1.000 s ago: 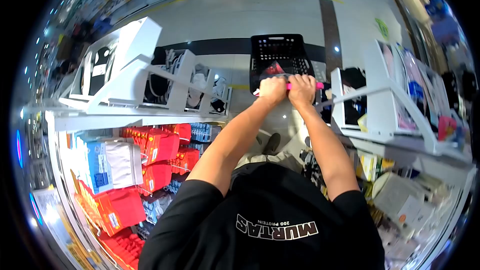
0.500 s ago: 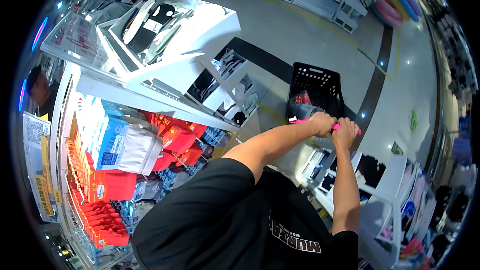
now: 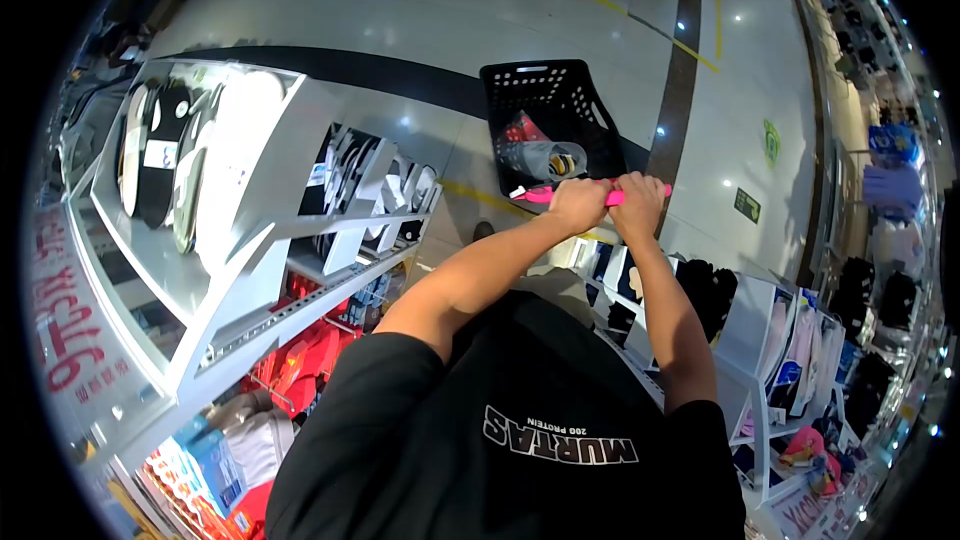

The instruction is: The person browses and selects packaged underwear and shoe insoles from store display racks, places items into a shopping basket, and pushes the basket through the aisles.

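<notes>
Both my hands grip the pink handle point(image 3: 536, 196) of a black shopping basket cart point(image 3: 533, 70). My left hand point(image 3: 579, 206) is closed around the middle of the bar. Right beside it, my right hand point(image 3: 638, 202) wraps the bar near its right end. Inside the basket, close to the handle, lie a clear plastic bag point(image 3: 540, 158) with something rolled and striped in it and a red patterned packet point(image 3: 522, 128). What the bag holds is not clear.
To my left stands a white shelf unit point(image 3: 265, 155) with slippers or insoles point(image 3: 165, 155), above red packages point(image 3: 305, 365). Another white rack point(image 3: 745, 340) with socks-like goods is close on my right. A tiled aisle floor point(image 3: 580, 35) with yellow lines runs ahead.
The left shelf has come nearer and slid down and left in view, as I move along the aisle. The cart appears further left and higher; both hands stay on its handle.
</notes>
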{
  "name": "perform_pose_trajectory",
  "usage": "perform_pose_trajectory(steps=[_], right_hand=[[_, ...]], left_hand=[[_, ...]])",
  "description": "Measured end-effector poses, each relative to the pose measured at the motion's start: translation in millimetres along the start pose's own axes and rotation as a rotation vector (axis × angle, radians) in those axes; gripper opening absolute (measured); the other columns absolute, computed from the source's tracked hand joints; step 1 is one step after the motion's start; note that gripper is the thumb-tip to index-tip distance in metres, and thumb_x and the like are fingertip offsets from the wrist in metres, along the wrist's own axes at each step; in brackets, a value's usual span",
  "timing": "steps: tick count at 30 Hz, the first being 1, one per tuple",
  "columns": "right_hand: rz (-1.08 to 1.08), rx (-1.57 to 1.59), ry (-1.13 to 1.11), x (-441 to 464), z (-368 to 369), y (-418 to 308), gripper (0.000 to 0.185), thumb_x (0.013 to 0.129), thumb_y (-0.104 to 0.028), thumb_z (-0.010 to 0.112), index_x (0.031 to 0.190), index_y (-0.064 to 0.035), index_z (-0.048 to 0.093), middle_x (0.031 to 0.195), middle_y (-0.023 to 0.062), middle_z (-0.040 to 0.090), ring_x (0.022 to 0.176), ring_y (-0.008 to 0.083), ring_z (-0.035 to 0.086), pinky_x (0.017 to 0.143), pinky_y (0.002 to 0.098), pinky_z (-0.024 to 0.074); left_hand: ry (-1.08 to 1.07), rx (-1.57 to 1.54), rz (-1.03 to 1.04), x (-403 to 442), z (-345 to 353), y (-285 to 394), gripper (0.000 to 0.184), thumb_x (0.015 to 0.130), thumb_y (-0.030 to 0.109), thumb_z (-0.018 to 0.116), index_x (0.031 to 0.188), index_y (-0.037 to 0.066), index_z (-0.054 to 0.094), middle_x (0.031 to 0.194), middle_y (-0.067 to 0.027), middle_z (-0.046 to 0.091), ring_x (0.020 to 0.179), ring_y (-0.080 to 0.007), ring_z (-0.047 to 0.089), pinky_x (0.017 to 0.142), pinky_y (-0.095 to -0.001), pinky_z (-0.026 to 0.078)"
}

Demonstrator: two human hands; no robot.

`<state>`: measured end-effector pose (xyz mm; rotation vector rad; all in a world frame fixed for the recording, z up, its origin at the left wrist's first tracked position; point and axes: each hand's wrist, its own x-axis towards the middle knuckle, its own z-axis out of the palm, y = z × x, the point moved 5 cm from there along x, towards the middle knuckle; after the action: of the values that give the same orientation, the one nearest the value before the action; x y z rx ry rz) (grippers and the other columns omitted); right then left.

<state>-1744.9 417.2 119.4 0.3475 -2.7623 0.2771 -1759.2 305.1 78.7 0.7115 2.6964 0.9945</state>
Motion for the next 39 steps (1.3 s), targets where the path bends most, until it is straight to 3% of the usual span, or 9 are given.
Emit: perform_pose_trajectory(steps=[10,17,21,25,26,29,30,35,39], right_hand=[[-0.014,0.016,-0.030,36,10,5,0.019,0.064,-0.013,0.070,0.080,-0.0125,0.061,0.081,0.0037,0.055,0.085,0.0258,0.054,0.088,0.0422,0.0383],[-0.052,-0.068,-0.407,75,29,16,0.020,0.068,-0.019,0.071,0.086,-0.0140,0.065,0.083,0.0047,0.066,0.086,0.0256,0.060,0.082,0.0435,0.0385],[-0.096,-0.074,-0.570,99,37,20,0.020,0.072,-0.019,0.070,0.090,-0.0124,0.068,0.081,0.0102,0.070,0.084,0.0286,0.066,0.076,0.0459,0.0445],[-0.165,0.035,-0.625,117,37,22,0.013,0.076,-0.021,0.067,0.082,-0.0093,0.069,0.075,0.0174,0.069,0.076,0.0382,0.068,0.070,0.0501,0.0527],[-0.180,0.024,-0.629,121,39,24,0.017,0.078,-0.025,0.068,0.082,-0.0089,0.071,0.077,0.0176,0.069,0.075,0.0383,0.068,0.070,0.0493,0.0545],[-0.246,0.056,-0.695,130,43,25,0.020,0.078,-0.029,0.069,0.083,-0.0093,0.072,0.078,0.0175,0.070,0.075,0.0382,0.068,0.070,0.0496,0.0542],[-0.245,0.052,-0.692,130,52,31,0.022,0.078,-0.031,0.069,0.082,-0.0094,0.072,0.079,0.0179,0.070,0.077,0.0388,0.068,0.072,0.0502,0.0535],[-0.309,0.083,-0.752,146,55,26,0.023,0.078,-0.029,0.066,0.088,-0.0099,0.072,0.080,0.0188,0.070,0.078,0.0406,0.068,0.074,0.0508,0.0537],[-0.341,0.090,-0.737,154,59,25,0.023,0.079,-0.029,0.066,0.087,-0.0087,0.072,0.081,0.0203,0.070,0.078,0.0427,0.067,0.074,0.0518,0.0532]], left_hand=[[-0.004,0.012,-0.035,26,-22,-11,0.024,0.080,0.027,0.067,0.097,0.011,0.065,0.077,-0.0155,0.069,0.072,-0.0363,0.068,0.065,-0.0483,0.054],[0.014,0.084,-0.120,45,-46,-18,0.024,0.079,0.031,0.068,0.094,0.013,0.066,0.078,-0.0147,0.070,0.071,-0.0362,0.068,0.066,-0.0480,0.054],[0.099,0.077,-0.105,54,-52,-22,0.025,0.077,0.026,0.070,0.095,0.010,0.065,0.087,-0.0113,0.067,0.083,-0.0329,0.067,0.072,-0.0457,0.052],[0.316,0.048,-0.133,42,-60,-23,0.022,0.075,0.018,0.071,0.093,0.008,0.063,0.098,-0.0098,0.062,0.100,-0.0312,0.060,0.082,-0.0436,0.049],[0.313,0.027,-0.243,34,-58,-27,0.032,0.076,0.014,0.071,0.106,0.007,0.061,0.114,-0.0123,0.058,0.110,-0.0344,0.055,0.090,-0.0422,0.046],[0.602,-0.047,-0.272,-16,-69,-18,0.050,0.077,0.015,0.070,0.124,0.007,0.054,0.124,-0.0155,0.054,0.113,-0.0376,0.054,0.095,-0.0414,0.045],[0.585,0.010,-0.366,-36,-67,-14,0.060,0.080,0.016,0.070,0.135,0.008,0.046,0.131,-0.0176,0.049,0.117,-0.0377,0.053,0.098,-0.0414,0.045],[0.511,-0.272,-0.990,-167,3,-29,0.045,0.084,0.024,0.067,0.124,0.006,0.055,0.124,-0.0172,0.054,0.116,-0.0361,0.055,0.097,-0.0431,0.046],[0.580,-0.322,-1.208,-228,43,-8,0.036,0.086,0.027,0.067,0.114,0.004,0.062,0.113,-0.0149,0.060,0.104,-0.0291,0.062,0.092,-0.0401,0.049]])
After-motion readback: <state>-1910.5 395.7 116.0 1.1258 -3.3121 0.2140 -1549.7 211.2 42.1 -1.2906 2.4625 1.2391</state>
